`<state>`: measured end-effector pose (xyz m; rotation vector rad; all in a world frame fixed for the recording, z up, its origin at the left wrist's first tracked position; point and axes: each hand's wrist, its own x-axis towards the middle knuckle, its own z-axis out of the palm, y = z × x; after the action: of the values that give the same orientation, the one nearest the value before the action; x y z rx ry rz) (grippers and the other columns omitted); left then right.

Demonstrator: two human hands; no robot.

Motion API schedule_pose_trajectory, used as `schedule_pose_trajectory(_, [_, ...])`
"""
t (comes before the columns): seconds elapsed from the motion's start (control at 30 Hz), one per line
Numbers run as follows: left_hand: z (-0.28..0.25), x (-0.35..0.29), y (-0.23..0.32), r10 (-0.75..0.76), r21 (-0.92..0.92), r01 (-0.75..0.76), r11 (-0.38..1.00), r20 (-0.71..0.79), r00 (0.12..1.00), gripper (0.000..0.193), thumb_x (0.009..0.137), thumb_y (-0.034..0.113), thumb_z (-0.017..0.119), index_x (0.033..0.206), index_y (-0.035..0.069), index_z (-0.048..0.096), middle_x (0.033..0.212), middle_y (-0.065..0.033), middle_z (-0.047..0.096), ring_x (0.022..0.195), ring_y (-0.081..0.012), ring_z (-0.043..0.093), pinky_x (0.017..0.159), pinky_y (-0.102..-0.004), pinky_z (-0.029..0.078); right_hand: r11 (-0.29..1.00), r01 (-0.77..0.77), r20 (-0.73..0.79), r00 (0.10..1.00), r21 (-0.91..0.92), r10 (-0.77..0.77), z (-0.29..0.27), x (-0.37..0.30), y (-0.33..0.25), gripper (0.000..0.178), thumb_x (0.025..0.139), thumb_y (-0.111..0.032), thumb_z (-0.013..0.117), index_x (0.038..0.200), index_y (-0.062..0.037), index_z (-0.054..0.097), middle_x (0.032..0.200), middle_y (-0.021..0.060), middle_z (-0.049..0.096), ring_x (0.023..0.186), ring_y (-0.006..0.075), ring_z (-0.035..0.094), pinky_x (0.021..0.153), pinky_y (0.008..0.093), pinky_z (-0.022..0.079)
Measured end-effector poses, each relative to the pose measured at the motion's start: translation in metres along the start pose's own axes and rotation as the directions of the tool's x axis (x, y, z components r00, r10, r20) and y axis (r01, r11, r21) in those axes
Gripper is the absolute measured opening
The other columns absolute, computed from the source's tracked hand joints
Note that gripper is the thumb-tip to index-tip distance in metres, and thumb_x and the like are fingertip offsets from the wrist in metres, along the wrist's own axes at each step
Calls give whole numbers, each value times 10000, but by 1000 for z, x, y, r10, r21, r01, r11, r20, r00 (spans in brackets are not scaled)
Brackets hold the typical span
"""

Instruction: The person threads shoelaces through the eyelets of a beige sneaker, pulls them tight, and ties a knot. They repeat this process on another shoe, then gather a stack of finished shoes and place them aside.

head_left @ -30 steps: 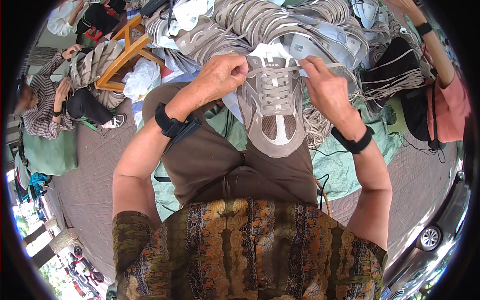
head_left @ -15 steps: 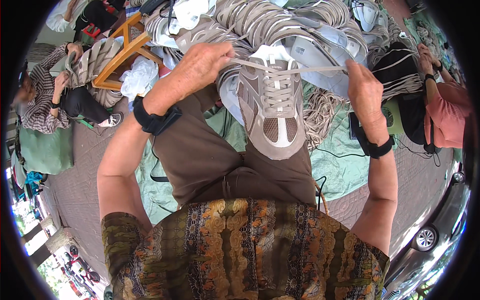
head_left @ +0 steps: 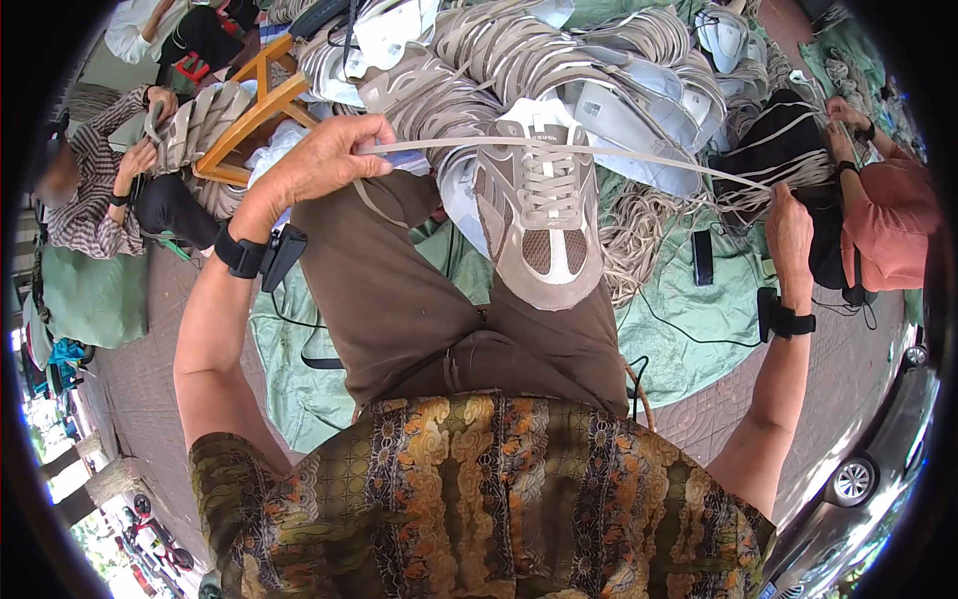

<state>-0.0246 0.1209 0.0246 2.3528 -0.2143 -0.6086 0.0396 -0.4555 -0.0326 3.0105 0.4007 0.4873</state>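
Note:
A beige and brown sneaker upper (head_left: pixel 547 215) rests on my thigh, toe toward me, with its flat beige lace threaded crosswise through the eyelets. Out to the left, my left hand (head_left: pixel 334 160) pinches one end of the shoelace (head_left: pixel 439 143), and a loose tail hangs below the fingers. Far to the right, my right hand (head_left: pixel 790 235) is closed on the other lace end. Both lace ends stretch nearly straight from the top of the upper to my hands.
Stacked shoe uppers (head_left: pixel 549 60) lie ahead, beside a heap of loose laces (head_left: pixel 639 240). A phone (head_left: pixel 703 258) lies on the green sheet (head_left: pixel 689 349). A wooden stool frame (head_left: pixel 261 110) stands left. Co-workers sit at left (head_left: pixel 95 210) and right (head_left: pixel 883 215).
My hands have moved farther apart, left hand leftward and right hand rightward and down, drawing out longer lengths of lace. The upper has shifted slightly. The phone now shows fully.

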Motion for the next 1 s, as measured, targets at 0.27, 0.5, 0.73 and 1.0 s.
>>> schedule_pose_trajectory(0.27, [4, -18, -26, 305, 713, -32, 701, -259, 917, 105, 881, 113, 491, 893, 21, 540, 802, -223, 583, 811, -410, 573, 701, -472, 453, 967, -169, 16, 986, 191, 169, 7, -37, 24, 121, 912, -100, 482, 943, -28, 574, 764, 247, 616, 756, 434, 604, 646, 501, 453])
schedule_pose_trajectory(0.5, [-26, -62, -80, 209, 844, 273, 462, -403, 891, 94, 826, 53, 473, 831, -7, 545, 701, -221, 616, 702, -395, 633, 621, -480, 500, 939, -282, 26, 959, 197, 283, 19, -64, 51, 132, 925, -114, 477, 931, -26, 575, 805, 248, 617, 781, 437, 599, 652, 493, 454])
schedule_pose_trajectory(0.73, [-39, -101, -118, 120, 764, 373, 526, -501, 857, 72, 823, 52, 506, 846, -9, 537, 705, -256, 604, 729, -433, 616, 647, -505, 488, 929, -287, -45, 951, 234, 305, 28, -80, 40, 130, 918, -101, 489, 924, -16, 587, 789, 256, 610, 764, 439, 600, 642, 482, 458])
schedule_pose_trajectory(1.0, [-34, -110, -144, 116, 667, 390, 634, -581, 805, 64, 836, 39, 516, 890, 12, 538, 738, -253, 608, 755, -440, 605, 648, -497, 481, 872, -330, -4, 935, 362, 355, 27, -97, 30, 160, 910, -65, 478, 995, -14, 604, 747, 169, 640, 663, 288, 630, 610, 373, 476])
